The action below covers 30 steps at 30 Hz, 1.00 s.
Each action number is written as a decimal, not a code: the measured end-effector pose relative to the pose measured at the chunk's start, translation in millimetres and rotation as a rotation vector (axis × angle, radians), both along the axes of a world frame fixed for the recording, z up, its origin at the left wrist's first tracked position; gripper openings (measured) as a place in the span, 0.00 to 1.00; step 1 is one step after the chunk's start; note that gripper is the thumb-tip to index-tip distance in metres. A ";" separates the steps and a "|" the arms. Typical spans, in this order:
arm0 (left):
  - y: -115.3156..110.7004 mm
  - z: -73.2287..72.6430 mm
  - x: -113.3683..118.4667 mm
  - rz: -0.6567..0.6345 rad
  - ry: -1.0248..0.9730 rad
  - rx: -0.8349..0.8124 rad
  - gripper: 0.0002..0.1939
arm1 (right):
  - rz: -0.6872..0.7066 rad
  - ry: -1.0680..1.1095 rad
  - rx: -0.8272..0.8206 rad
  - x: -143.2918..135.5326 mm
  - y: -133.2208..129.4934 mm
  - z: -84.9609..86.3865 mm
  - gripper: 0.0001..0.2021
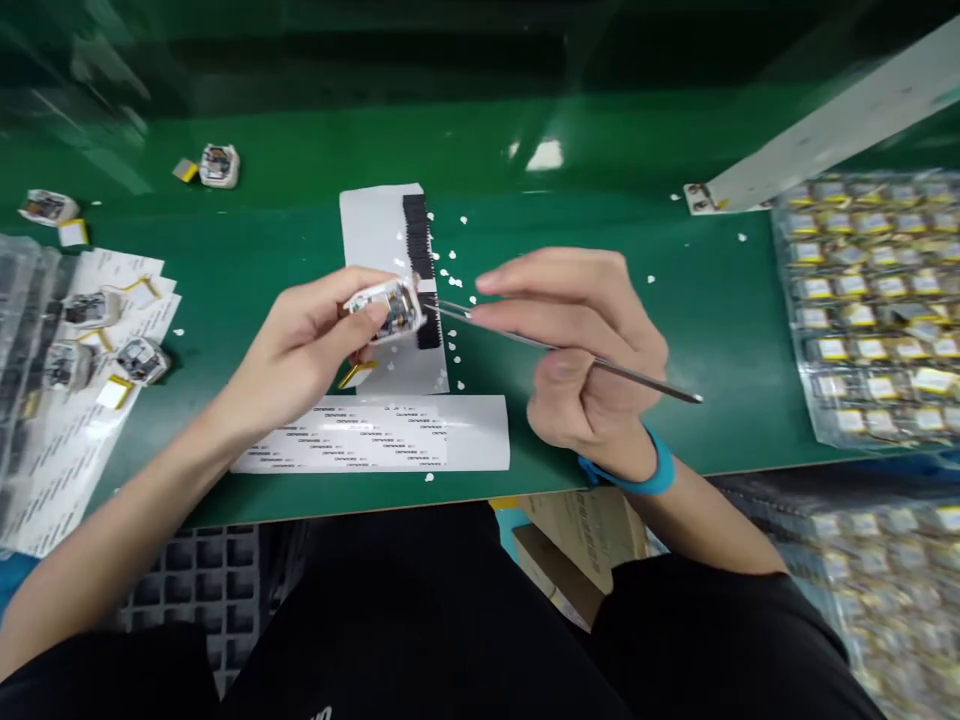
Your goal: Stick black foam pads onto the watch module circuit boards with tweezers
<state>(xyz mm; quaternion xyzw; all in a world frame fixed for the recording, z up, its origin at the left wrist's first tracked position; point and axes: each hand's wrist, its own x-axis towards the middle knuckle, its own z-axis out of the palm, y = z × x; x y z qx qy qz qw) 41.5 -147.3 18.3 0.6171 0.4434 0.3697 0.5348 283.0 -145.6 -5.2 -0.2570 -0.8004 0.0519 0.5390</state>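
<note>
My left hand point(307, 340) grips a small white electronic housing point(397, 308) with its circuit side showing. A yellow-edged battery point(357, 374) hangs just below it. Between the thumb and fingers of my right hand point(592, 345) is a pair of metal tweezers point(570, 350), whose tips point left and lie close to the housing's right edge. Whether they touch it I cannot tell. Under the housing lies a white sheet point(371, 225) with a column of black strips point(418, 235). Small white dots are scattered to the right of the sheet.
A printed label sheet point(476, 432) lies along the front edge. Several similar housings with batteries, one a white unit point(219, 166), sit at the left. Clear trays of batteries point(870, 310) stand at the right, beside a white metal post point(840, 115). A cardboard box point(585, 530) is below the table.
</note>
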 end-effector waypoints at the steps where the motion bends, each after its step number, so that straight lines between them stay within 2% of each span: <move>1: -4.6 0.1 2.7 -0.015 0.026 -0.002 0.09 | 0.024 0.016 -0.025 -1.2 -1.1 -1.7 0.22; 4: -16.9 2.3 8.5 -0.048 0.033 -0.069 0.09 | 0.083 -0.014 -0.091 -4.8 -6.7 -6.2 0.17; 7: -24.3 2.9 13.4 -0.073 -0.033 -0.109 0.09 | -0.007 -0.166 -0.044 -7.8 -13.2 -8.5 0.11; 10: -27.7 0.0 16.4 -0.081 -0.078 -0.055 0.10 | -0.119 -0.309 0.014 -9.6 -17.2 -9.0 0.08; 17: -35.4 -4.4 17.0 -0.029 -0.075 -0.057 0.11 | -0.145 -0.400 0.044 -8.0 -21.9 -5.8 0.07; 23: -40.9 -5.5 17.9 0.013 0.012 0.026 0.09 | -0.029 -0.468 0.045 -1.4 -22.4 -5.1 0.07; 26: -38.6 -7.2 16.9 0.026 0.003 0.027 0.11 | 0.011 -0.389 -0.008 -3.4 -17.5 -10.9 0.08; 30: -36.3 -7.5 14.4 0.075 0.012 0.081 0.11 | 0.059 -0.189 -0.182 -9.2 -9.8 -17.1 0.07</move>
